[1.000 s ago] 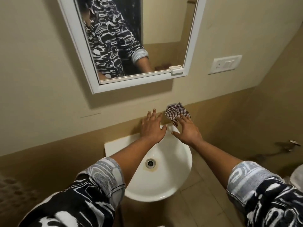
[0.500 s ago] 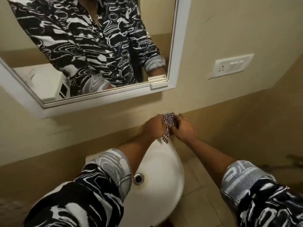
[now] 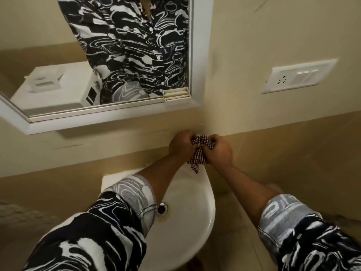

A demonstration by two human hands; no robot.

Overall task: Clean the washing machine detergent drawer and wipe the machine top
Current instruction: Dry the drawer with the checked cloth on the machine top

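A checked cloth [image 3: 199, 153] is bunched between both my hands over the back rim of a white wash basin [image 3: 197, 222]. My left hand [image 3: 180, 146] grips its left side with curled fingers. My right hand [image 3: 219, 151] grips its right side, and a tail of the cloth hangs down towards the basin. The tap is hidden behind my hands. In the mirror [image 3: 97, 55] a white washing machine [image 3: 56, 89] shows behind me.
The basin's drain [image 3: 162, 209] sits beside my left forearm. A white switch and socket plate [image 3: 298, 76] is on the wall at the right. Beige wall and tiles surround the basin. The tiled floor lies below at the right.
My hands went from open, reaching for the cloth hanging at the wall, to both gripping it bunched together. The view has shifted left and closer, so the mirror fills more of the frame.
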